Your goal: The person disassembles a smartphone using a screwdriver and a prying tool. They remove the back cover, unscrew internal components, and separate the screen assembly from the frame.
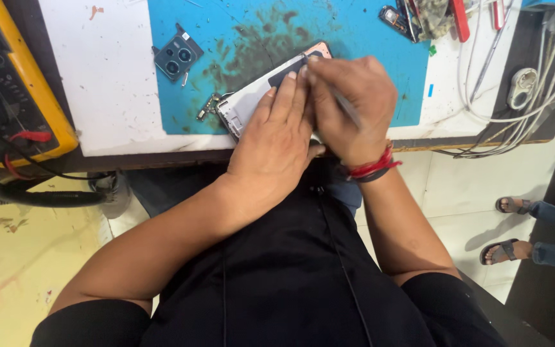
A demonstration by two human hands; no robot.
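The white counter (107, 77) carried a stained blue rectangular work mat (367, 71), and on the mat's near edge lay an opened flat phone body with a pale grey inside (246, 103). Its long axis ran slantwise, the pinkish top corner pointing up and right, away from the person. The left hand (276, 138) lay flat on it, fingers stretched, its grip wide and holding nothing. The right hand (351, 106) had its grip pinched around a thin grey metal tool (348, 110). A small dark-teal camera cover (178, 53) sat on the mat, well apart to the left.
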